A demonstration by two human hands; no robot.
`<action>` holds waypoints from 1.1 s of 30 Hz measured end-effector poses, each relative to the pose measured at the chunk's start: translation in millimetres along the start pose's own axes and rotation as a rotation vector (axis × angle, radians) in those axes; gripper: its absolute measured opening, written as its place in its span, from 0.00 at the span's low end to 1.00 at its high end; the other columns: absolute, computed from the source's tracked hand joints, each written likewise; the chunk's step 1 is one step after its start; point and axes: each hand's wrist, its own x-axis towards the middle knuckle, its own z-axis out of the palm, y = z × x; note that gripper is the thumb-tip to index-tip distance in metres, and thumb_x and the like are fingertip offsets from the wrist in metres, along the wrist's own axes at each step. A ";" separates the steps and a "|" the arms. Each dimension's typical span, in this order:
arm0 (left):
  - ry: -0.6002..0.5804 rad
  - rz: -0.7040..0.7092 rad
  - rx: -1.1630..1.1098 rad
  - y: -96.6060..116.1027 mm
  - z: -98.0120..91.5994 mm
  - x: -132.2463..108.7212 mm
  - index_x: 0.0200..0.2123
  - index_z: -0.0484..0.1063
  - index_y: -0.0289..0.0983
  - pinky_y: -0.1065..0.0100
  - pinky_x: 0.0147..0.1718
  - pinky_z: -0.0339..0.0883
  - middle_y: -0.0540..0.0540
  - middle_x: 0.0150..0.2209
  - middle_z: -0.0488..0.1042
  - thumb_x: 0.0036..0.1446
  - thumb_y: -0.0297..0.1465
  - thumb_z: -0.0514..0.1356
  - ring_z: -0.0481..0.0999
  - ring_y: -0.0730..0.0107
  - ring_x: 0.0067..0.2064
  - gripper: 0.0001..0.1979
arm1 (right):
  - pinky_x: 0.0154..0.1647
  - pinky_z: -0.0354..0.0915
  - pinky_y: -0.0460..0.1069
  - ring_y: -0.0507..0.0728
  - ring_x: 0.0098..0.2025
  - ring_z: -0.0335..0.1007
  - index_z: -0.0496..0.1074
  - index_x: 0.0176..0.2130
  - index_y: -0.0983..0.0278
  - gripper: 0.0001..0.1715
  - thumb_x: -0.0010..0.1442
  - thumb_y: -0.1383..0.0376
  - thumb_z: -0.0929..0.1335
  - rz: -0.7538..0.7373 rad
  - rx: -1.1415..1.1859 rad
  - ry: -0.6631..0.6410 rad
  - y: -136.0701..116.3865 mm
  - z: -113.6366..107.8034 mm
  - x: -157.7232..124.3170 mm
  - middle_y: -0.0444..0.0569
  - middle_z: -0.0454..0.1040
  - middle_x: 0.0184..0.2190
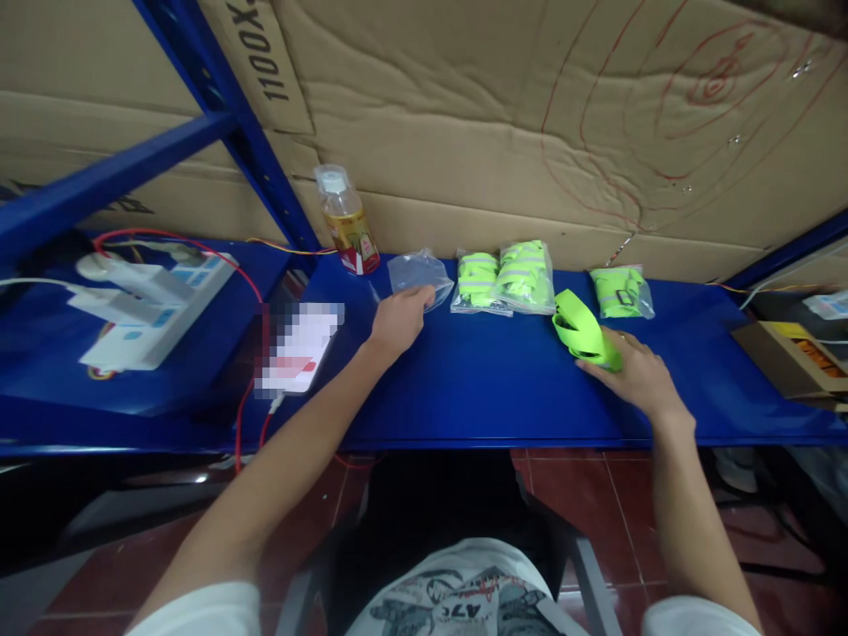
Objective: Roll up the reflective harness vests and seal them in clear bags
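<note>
A clear plastic bag [414, 269] is at the fingers of my left hand [403, 320], which are closed on its near edge over the blue table [457, 389]. My right hand [629, 369] is wrapped round a loosely rolled neon-yellow strap [579, 329], whose loops stick out to the left of the fingers. Two clear bags with folded yellow straps, a smaller one [478, 281] and a fuller one [526, 276], lie side by side between my hands, touching. Another bagged strap [621, 291] with a dark buckle lies behind my right hand.
A bottle [348, 221] stands at the back left, against a cardboard wall [430, 159]. A phone [301, 349] with a red cable lies left of my left forearm. Farther left is a white power strip [155, 314]. An open cardboard box [782, 362] sits at the right.
</note>
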 end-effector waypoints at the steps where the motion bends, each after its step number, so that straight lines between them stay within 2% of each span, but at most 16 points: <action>1: 0.000 0.024 -0.015 0.0 0.5 -0.4 0.47 0.80 0.41 0.60 0.42 0.76 0.45 0.49 0.85 0.68 0.21 0.53 0.85 0.57 0.46 0.17 | 0.50 0.73 0.62 0.74 0.53 0.80 0.73 0.68 0.58 0.40 0.64 0.43 0.72 0.032 -0.024 0.021 -0.5 3.6 -5.0 0.62 0.81 0.57; 4: 0.019 0.038 -0.041 0.8 2.3 -1.0 0.49 0.82 0.42 0.59 0.45 0.77 0.45 0.54 0.85 0.68 0.21 0.54 0.85 0.55 0.50 0.19 | 0.47 0.74 0.60 0.73 0.49 0.82 0.74 0.66 0.60 0.36 0.65 0.48 0.71 0.083 0.102 0.140 1.4 6.7 -13.0 0.60 0.83 0.51; 9: 0.067 0.021 0.006 2.6 4.4 -1.1 0.58 0.80 0.40 0.57 0.54 0.77 0.42 0.55 0.83 0.70 0.28 0.59 0.81 0.52 0.58 0.17 | 0.48 0.76 0.57 0.64 0.45 0.81 0.80 0.55 0.58 0.28 0.60 0.48 0.76 0.182 0.799 0.327 -3.8 2.8 -10.4 0.51 0.84 0.46; 12: 0.096 0.066 0.033 4.2 4.1 -1.7 0.65 0.74 0.39 0.54 0.61 0.74 0.39 0.61 0.79 0.68 0.30 0.62 0.76 0.49 0.64 0.23 | 0.44 0.79 0.58 0.63 0.41 0.84 0.81 0.48 0.58 0.27 0.54 0.47 0.80 0.286 1.207 0.351 -30.5 1.9 1.3 0.50 0.85 0.44; 16: 0.117 0.077 0.063 8.6 1.5 -2.8 0.73 0.64 0.37 0.50 0.65 0.70 0.37 0.71 0.69 0.66 0.31 0.65 0.72 0.45 0.67 0.34 | 0.42 0.83 0.63 0.69 0.49 0.85 0.78 0.53 0.55 0.32 0.55 0.45 0.79 0.254 1.547 0.241 -90.4 -2.9 39.0 0.52 0.85 0.48; 18: 0.121 0.081 0.085 10.3 0.1 -3.1 0.75 0.60 0.36 0.49 0.65 0.69 0.36 0.74 0.65 0.66 0.31 0.63 0.71 0.43 0.68 0.37 | 0.44 0.84 0.64 0.69 0.50 0.85 0.78 0.52 0.57 0.32 0.55 0.44 0.79 0.232 1.611 0.173 -123.4 -3.5 65.0 0.51 0.86 0.47; 21: 0.136 0.093 0.096 10.3 -1.0 -3.0 0.77 0.57 0.35 0.47 0.64 0.69 0.37 0.77 0.61 0.68 0.29 0.59 0.68 0.42 0.69 0.36 | 0.47 0.83 0.64 0.69 0.51 0.85 0.77 0.51 0.59 0.34 0.55 0.42 0.78 0.150 1.662 -0.069 -166.0 4.5 99.9 0.53 0.86 0.44; 24: 0.171 0.103 0.067 7.2 -1.4 -2.6 0.77 0.58 0.36 0.47 0.64 0.68 0.37 0.77 0.60 0.70 0.27 0.54 0.67 0.43 0.71 0.33 | 0.51 0.83 0.63 0.67 0.52 0.84 0.73 0.56 0.57 0.37 0.55 0.43 0.78 0.113 1.658 -0.198 -191.5 22.9 115.9 0.53 0.85 0.51; 27: 0.181 0.143 0.032 1.9 0.2 -1.7 0.73 0.66 0.37 0.44 0.65 0.67 0.37 0.77 0.61 0.72 0.26 0.51 0.66 0.43 0.72 0.28 | 0.56 0.80 0.62 0.65 0.57 0.81 0.66 0.66 0.54 0.46 0.55 0.45 0.78 0.042 1.598 -0.241 -198.3 43.0 111.2 0.53 0.79 0.61; 30: 0.136 0.161 -0.022 -4.3 6.0 0.1 0.62 0.77 0.37 0.43 0.66 0.67 0.36 0.74 0.65 0.69 0.24 0.53 0.65 0.44 0.72 0.22 | 0.60 0.78 0.63 0.65 0.61 0.78 0.58 0.72 0.51 0.56 0.54 0.48 0.80 -0.038 1.569 -0.244 -194.8 56.1 97.9 0.54 0.72 0.69; 33: 0.102 0.111 -0.135 -8.8 13.3 1.2 0.50 0.79 0.35 0.46 0.67 0.68 0.33 0.68 0.69 0.67 0.23 0.54 0.70 0.47 0.69 0.16 | 0.65 0.74 0.63 0.66 0.67 0.72 0.57 0.73 0.47 0.56 0.54 0.51 0.80 -0.088 1.561 -0.135 -190.6 58.6 89.1 0.52 0.66 0.73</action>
